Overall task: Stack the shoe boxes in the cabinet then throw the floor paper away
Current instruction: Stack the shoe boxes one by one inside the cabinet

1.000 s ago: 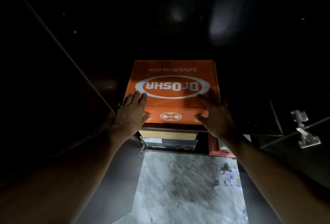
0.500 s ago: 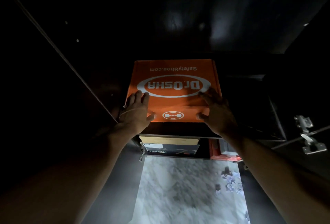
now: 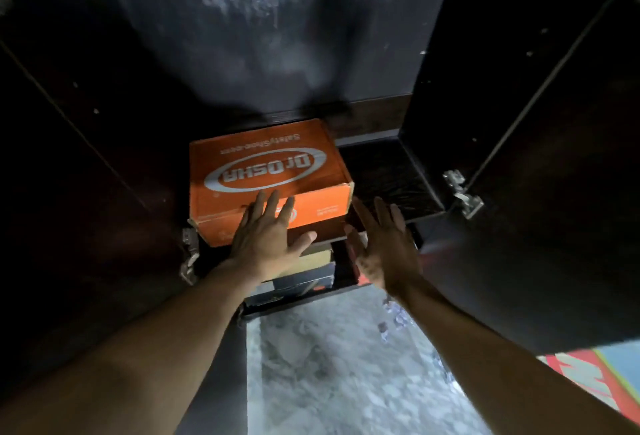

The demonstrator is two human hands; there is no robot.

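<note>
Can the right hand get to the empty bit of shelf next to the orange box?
Probably yes. The right hand is open and hovers just in front of the dark shelf, beside the orange Dr.Osha shoe box. Nothing visible sits between them, and the cabinet door is swung open.

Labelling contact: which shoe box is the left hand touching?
The orange shoe box on the upper shelf; the left hand lies flat on its front. The tan box and dark box sit below, untouched.
</note>
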